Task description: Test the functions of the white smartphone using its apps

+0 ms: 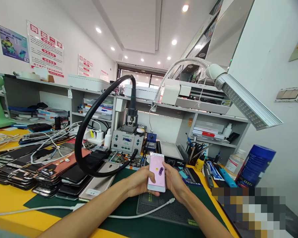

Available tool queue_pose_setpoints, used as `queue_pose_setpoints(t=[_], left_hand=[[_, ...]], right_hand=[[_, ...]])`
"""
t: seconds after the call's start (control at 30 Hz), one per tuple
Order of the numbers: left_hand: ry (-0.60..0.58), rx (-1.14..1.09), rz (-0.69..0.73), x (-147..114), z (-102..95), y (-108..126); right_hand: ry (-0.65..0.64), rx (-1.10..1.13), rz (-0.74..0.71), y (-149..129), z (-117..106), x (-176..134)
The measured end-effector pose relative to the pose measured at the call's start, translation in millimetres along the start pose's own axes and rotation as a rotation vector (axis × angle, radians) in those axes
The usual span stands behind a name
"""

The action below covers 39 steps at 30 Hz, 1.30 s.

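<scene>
A white smartphone (157,163) with a lit pink screen is held upright in both hands above the work mat. My left hand (139,181) wraps its left side, with the thumb lying over the lower screen. Along the right edge, my right hand (175,180) grips the phone, its fingers partly hidden behind it. Below the phone lies a dark textured repair pad (166,211) on a green mat (129,228). A white charging cable (139,216) crosses the pad, its plug free near my right wrist.
Stacks of dismantled phones (49,165) cover the left side. A hot-air station (126,142) with a looping black hose (80,132) stands behind. At right are a tool holder (195,153), a clear bottle (234,162) and a blue canister (257,165). A lamp (248,99) hangs above.
</scene>
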<state>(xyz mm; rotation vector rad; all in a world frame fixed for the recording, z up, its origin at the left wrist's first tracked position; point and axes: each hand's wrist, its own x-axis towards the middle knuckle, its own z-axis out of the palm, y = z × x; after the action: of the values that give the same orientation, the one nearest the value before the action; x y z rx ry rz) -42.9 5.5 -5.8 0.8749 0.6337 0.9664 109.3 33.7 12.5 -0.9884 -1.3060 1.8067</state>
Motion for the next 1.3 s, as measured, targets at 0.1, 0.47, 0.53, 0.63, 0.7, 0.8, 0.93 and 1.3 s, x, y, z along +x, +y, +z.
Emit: queue_pose_setpoints(t=[0.1,0.47,0.53,0.63,0.7,0.8,0.93,1.3], left_hand=[[-0.011,0.005,0.006,2.1,-2.0,-2.0],[-0.068,-0.087,-0.114,-3.2,1.2,6.2],[-0.066,-0.073,-0.108,-3.5,1.4,6.9],[-0.07,-0.058,-0.091,-3.2,-0.5,6.1],[-0.088,-0.078,-0.105,-2.6,-2.6,5.5],[-0.132,-0.153,-0.101,-2.4,-4.6,6.4],[-0.17,-0.228,-0.028,-5.0,-1.5,9.9],[-0.088,-0.225,-0.044,-1.0,0.2,7.1]], right_hand=[[0.002,-0.014,-0.015,1.6,-2.0,2.0],[0.071,-0.064,0.008,2.2,-1.1,2.7],[0.061,-0.061,0.017,1.7,-0.7,2.6],[0.026,-0.047,0.008,1.5,-1.4,1.8],[0.026,-0.038,0.003,1.6,-2.3,1.3],[0.025,-0.021,-0.019,1.1,-3.6,0.7],[-0.001,-0.008,-0.074,-1.3,-4.7,-0.4],[-0.052,-0.085,-0.184,-4.6,-4.4,-8.4]])
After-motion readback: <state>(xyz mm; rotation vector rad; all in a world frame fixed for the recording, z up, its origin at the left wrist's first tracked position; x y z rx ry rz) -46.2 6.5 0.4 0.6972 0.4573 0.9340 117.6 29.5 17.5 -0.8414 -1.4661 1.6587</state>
